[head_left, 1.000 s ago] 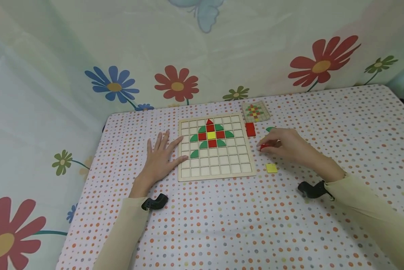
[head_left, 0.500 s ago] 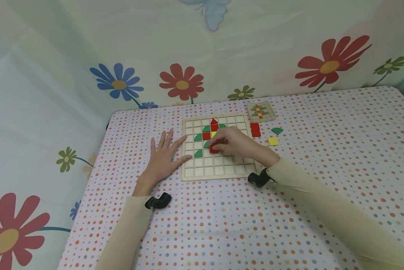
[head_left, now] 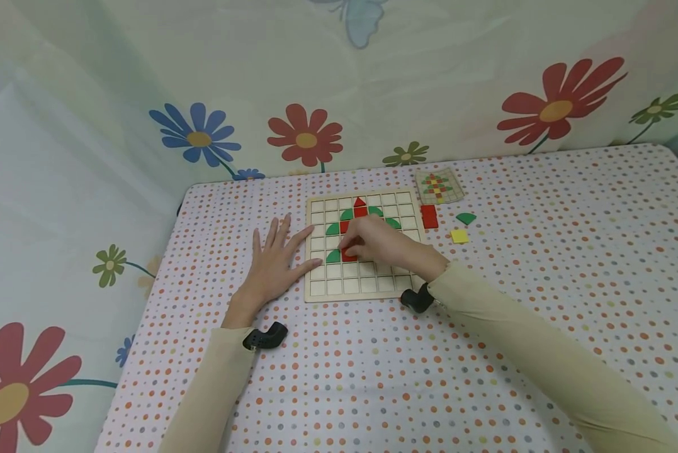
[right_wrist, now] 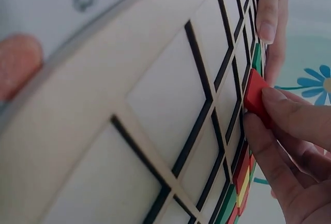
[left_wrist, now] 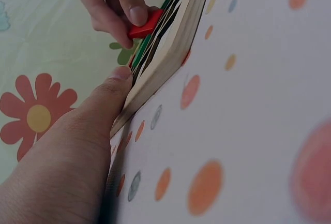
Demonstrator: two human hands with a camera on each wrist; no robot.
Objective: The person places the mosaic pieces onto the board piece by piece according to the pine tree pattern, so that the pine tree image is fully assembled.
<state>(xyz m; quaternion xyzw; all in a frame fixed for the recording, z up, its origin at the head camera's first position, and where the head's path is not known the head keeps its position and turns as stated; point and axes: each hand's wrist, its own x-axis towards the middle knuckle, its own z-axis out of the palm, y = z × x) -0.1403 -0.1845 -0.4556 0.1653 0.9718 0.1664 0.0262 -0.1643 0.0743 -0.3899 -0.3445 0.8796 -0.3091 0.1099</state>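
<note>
A wooden grid board (head_left: 367,280) lies on the dotted tablecloth, with red, green and yellow tiles forming a pattern in its upper rows. My right hand (head_left: 372,242) pinches a red square tile (head_left: 348,255) (right_wrist: 254,93) (left_wrist: 145,27) over a cell beside a green quarter-round tile (head_left: 333,256). My left hand (head_left: 273,264) lies flat on the cloth, fingers spread, its fingertips touching the board's left edge (left_wrist: 155,79). The right hand hides the middle of the pattern.
A small pattern card (head_left: 439,185) lies beyond the board's far right corner. To the board's right lie loose tiles: red squares (head_left: 429,216), a green quarter-round (head_left: 466,218) and a yellow square (head_left: 459,236). A flowered cloth backdrop (head_left: 305,135) rises behind the table.
My right hand carried the red tile from the cloth right of the board onto the grid, then slid it left toward the green piece. The left hand has stayed put.
</note>
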